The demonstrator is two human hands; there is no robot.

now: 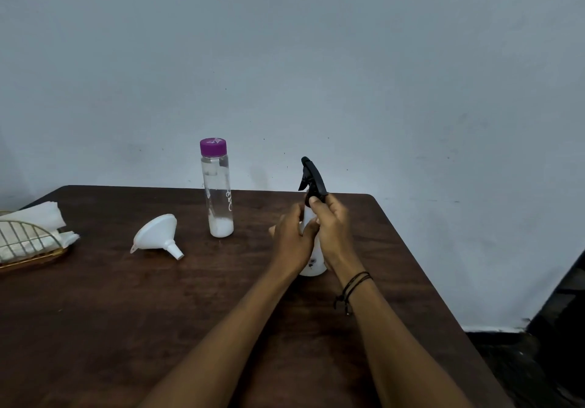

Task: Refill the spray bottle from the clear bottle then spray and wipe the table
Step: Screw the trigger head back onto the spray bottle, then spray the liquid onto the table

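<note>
The spray bottle [311,259] stands upright on the dark wooden table [158,312], toward its right side. The left hand [292,236] wraps around the white body of the bottle, and the right hand [332,227] closes its fingers on the neck, just under the black trigger head [311,176]. The 2 hands cover most of the bottle. To the left, well apart, the clear bottle [217,192] with a purple cap [213,146] stands upright. A white funnel [158,235] lies on its side near it. At the left edge, a wire basket [28,246] holds white paper napkins [38,217].
</note>
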